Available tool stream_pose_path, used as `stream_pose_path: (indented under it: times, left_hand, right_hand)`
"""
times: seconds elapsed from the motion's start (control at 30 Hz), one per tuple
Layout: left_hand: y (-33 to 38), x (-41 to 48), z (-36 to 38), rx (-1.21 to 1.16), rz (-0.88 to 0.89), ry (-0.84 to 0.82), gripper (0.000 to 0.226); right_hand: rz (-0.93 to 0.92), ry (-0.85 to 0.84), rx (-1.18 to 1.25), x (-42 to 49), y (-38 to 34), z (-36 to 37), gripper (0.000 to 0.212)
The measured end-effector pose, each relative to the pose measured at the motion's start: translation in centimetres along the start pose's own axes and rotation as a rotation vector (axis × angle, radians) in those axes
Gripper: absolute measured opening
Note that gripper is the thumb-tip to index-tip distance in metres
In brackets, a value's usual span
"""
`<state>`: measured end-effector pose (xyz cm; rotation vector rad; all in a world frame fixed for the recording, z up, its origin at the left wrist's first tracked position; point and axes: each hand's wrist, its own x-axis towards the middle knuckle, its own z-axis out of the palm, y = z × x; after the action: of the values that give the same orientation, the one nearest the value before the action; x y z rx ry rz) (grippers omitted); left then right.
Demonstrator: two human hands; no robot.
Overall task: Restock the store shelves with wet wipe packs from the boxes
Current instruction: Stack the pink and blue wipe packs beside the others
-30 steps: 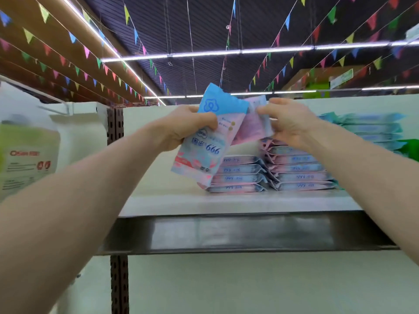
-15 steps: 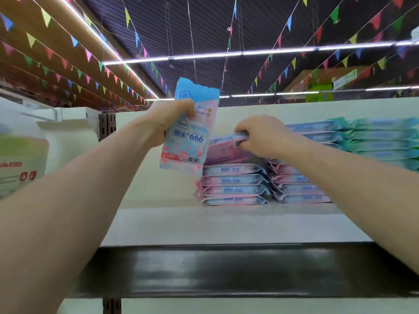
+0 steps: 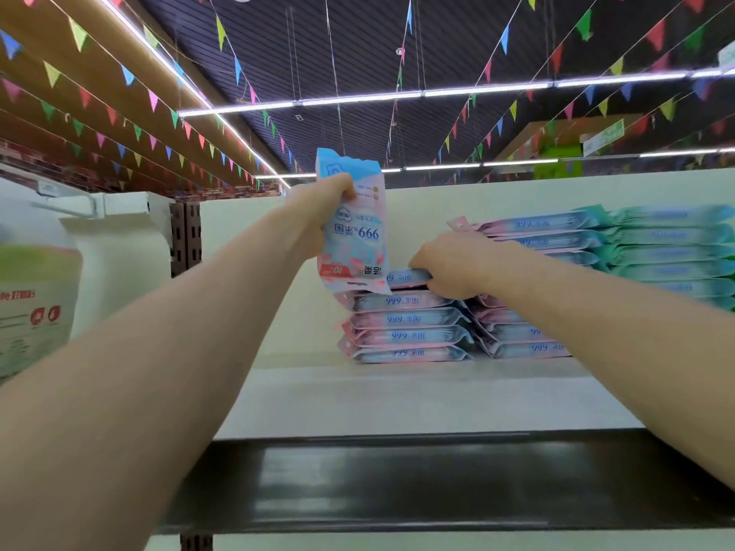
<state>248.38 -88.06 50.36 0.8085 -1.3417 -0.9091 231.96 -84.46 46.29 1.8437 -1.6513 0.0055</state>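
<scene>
My left hand (image 3: 318,216) grips a pink and blue wet wipe pack (image 3: 352,232) upright by its upper part, above the left stack (image 3: 401,328) of the same packs on the white top shelf (image 3: 397,399). My right hand (image 3: 453,264) holds another pack (image 3: 405,278) lying flat on top of that left stack, fingers curled round its right end. A second pink stack (image 3: 521,340) stands just to the right, partly hidden by my right forearm.
Teal wipe packs (image 3: 672,252) are piled at the far right, with pink packs (image 3: 537,228) on top beside them. A dark shelf front edge (image 3: 397,479) runs below. A large white bag (image 3: 39,288) hangs at the left, beside a perforated upright (image 3: 187,236).
My right hand has carried its pack down onto the left stack. My left hand has kept its pack raised, and the view has tilted upward.
</scene>
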Motion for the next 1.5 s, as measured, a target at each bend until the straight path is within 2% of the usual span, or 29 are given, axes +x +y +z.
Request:
stream_pose_path:
  times: [0.07, 0.1, 0.17, 0.23, 0.33, 0.4, 0.47, 0.57, 0.63, 0.73, 0.8, 0.87, 0.93, 1.0, 1.17, 1.33, 1.4, 1.5]
  left_hand:
    - [-0.3, 0.2, 0.4, -0.029, -0.034, -0.027, 0.033]
    - [-0.4, 0.2, 0.6, -0.057, -0.05, -0.043, 0.034]
    - [-0.6, 0.3, 1.1, -0.112, -0.087, -0.079, 0.024]
    - [-0.8, 0.4, 1.6, -0.169, -0.127, -0.118, 0.017]
    - [-0.9, 0.4, 1.9, -0.185, -0.174, -0.158, 0.008]
    - [-0.8, 0.4, 1.8, -0.121, -0.223, -0.193, 0.006]
    - [-0.7, 0.4, 1.6, 0.023, -0.264, -0.24, 0.013]
    - [-0.2, 0.0, 1.2, 0.226, -0.31, -0.342, 0.011]
    - [0.3, -0.1, 1.1, 0.306, -0.288, -0.324, 0.008]
    - [0.6, 1.2, 1.0, 0.531, -0.179, -0.215, 0.016]
    - [0.3, 2.0, 1.1, 0.712, -0.138, -0.239, 0.03]
    - [-0.2, 2.3, 1.6, 0.863, -0.112, -0.329, 0.036]
    - [-0.4, 2.5, 2.1, 0.937, -0.108, -0.423, 0.039]
    - [-0.1, 2.6, 2.6, 0.998, -0.077, -0.5, 0.041]
    - [-0.5, 3.0, 3.9, 1.305, 0.189, -0.469, 0.054]
    - [-1.9, 2.7, 4.2, 1.321, 0.36, -0.403, 0.038]
    - [-1.4, 2.2, 3.5, 1.299, 0.348, -0.388, 0.036]
    - [-0.3, 1.1, 2.3, 1.244, 0.175, -0.471, 0.043]
  right_hand:
    - [0.037, 0.035, 0.271, -0.4, 0.6, -0.5, 0.044]
    - [0.056, 0.114, 0.479, -0.8, 0.8, -0.9, 0.047]
    - [0.099, 0.255, 0.893, -1.2, 1.0, -1.6, 0.039]
    - [0.154, 0.213, 1.149, -1.4, 0.5, -1.8, 0.031]
    - [0.193, 0.075, 1.296, -1.1, -0.4, -1.7, 0.031]
    - [0.243, 0.118, 1.309, -1.0, -0.6, -1.8, 0.026]
    - [0.295, 0.164, 1.426, -0.8, -0.6, -2.1, 0.023]
    - [0.334, 0.193, 1.648, -0.3, -0.7, -2.0, 0.032]
    - [0.338, 0.183, 1.712, 0.0, -0.4, -1.9, 0.03]
    - [0.334, 0.236, 1.633, 0.1, 0.6, -1.6, 0.033]
    - [0.298, 0.212, 1.492, -0.2, 0.9, -1.2, 0.045]
    - [0.234, 0.159, 1.13, -0.5, 0.9, -0.5, 0.043]
    - [0.173, 0.193, 0.75, -0.3, 1.1, 0.0, 0.039]
    - [0.17, 0.237, 0.554, -0.1, 1.2, 0.1, 0.038]
    - [0.122, 0.221, 0.441, 0.2, 1.0, 0.7, 0.031]
    - [0.102, 0.258, 0.328, 0.4, 1.1, 1.0, 0.024]
    - [0.108, 0.271, 0.302, 0.4, 1.1, 0.9, 0.021]
    - [0.125, 0.29, 0.272, 0.5, 1.1, 0.7, 0.022]
